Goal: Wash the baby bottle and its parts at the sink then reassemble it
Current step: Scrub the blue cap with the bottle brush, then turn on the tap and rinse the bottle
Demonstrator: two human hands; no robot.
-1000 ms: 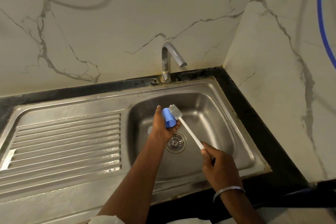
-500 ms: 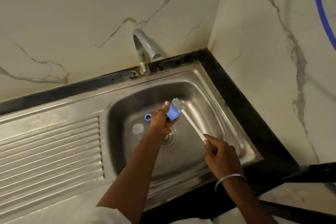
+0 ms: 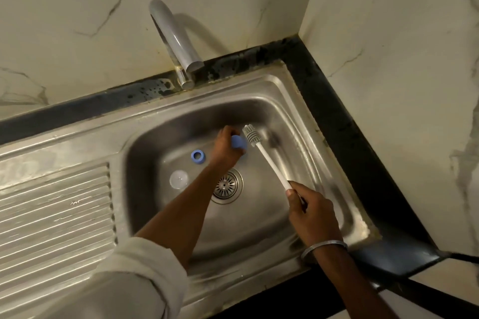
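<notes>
Gripping a blue cap (image 3: 238, 143) with curled fingers, the left hand (image 3: 225, 149) reaches down into the basin, just above the drain (image 3: 226, 185) in the picture. The right hand (image 3: 312, 211), well apart from it and nearer the front rim, is closed round the end of a white bottle brush (image 3: 268, 160), whose handle slants up and left so that its grey bristled head sits just beside the cap (whether the bristles touch it cannot be told). A metal bangle (image 3: 324, 247) circles the right wrist, and a pale rolled sleeve (image 3: 134, 280) covers the left upper forearm. On the basin floor to the left of the left hand lies a blue ring (image 3: 197, 157), opening up, and further left and nearer a clear round part (image 3: 178, 179) lies flat; the two are near each other but not touching. The steel sink (image 3: 305, 122) has a ribbed drainboard (image 3: 54, 215) on its left. A grey faucet (image 3: 178, 41) rises behind the basin, its spout angled over the back rim. White veined marble walls (image 3: 375, 59) meet in a corner at the right, with a black counter edge (image 3: 344, 132) round the sink.
</notes>
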